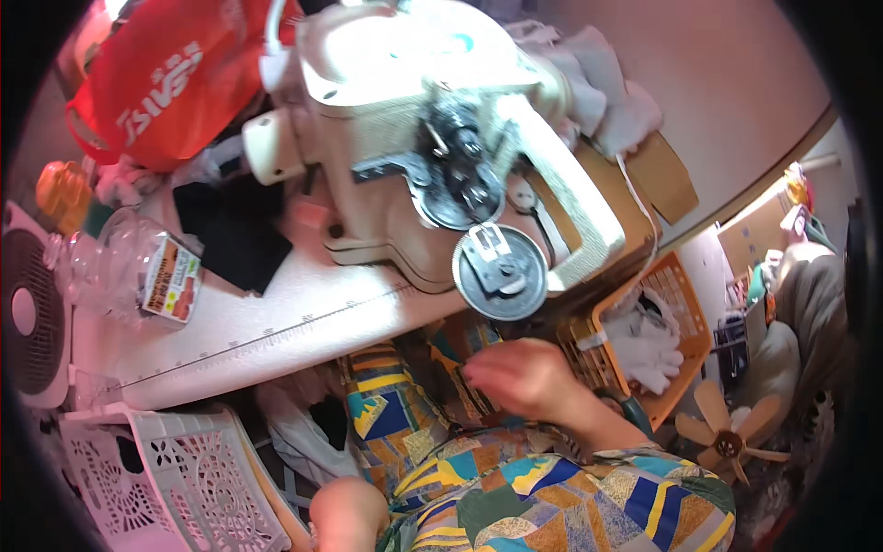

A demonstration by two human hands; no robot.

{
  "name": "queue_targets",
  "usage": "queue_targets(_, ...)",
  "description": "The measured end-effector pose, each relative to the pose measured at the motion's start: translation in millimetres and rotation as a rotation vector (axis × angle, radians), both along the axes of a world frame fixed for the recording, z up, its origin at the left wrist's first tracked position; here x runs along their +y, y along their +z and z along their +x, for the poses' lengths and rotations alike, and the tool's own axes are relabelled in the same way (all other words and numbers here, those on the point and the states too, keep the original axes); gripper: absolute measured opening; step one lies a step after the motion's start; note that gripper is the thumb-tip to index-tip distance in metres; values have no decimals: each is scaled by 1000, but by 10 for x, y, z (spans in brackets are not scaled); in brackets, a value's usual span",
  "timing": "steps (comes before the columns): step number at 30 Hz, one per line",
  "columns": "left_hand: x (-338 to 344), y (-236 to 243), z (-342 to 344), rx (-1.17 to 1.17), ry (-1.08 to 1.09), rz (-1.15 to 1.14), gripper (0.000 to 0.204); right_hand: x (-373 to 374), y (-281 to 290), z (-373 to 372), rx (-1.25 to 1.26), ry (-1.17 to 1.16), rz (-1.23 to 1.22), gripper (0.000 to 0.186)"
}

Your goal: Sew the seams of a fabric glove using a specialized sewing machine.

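Note:
My right hand [520, 377] is over my patterned lap, just below the round metal disc [498, 271] of a cream industrial sewing machine [400, 51]. Its fingers are curled together and slightly blurred; what they hold, if anything, is hidden. At the lower edge my left hand [345, 515] is low beside a white perforated basket [184, 469], its fingers out of sight. The machine stands on a white table [248, 340] with a measuring scale along its front. A black cloth [230, 230] lies left of the machine.
At the left are a red bag [166, 92], clear plastic containers [110, 267] and a fan [28, 304]. An orange crate [671, 368] with white gloves is right of my legs, above another fan [727, 442]. Cardboard [662, 175] and white cloth are behind the machine.

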State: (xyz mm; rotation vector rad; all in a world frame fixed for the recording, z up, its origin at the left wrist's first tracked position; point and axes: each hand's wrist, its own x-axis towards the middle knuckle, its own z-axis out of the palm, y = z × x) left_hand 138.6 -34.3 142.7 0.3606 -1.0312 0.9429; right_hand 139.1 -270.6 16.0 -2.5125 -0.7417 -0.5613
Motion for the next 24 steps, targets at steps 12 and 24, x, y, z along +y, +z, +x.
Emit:
queue_targets(12, 48, -334, 185, 183, 523, 364, 18, 857, 353, 520, -440, 431, 151, 27)
queue_targets(24, -70, -261, 229, 153, 787, 805, 17, -1285, 1222, 1309, -709, -702, 479, 33)
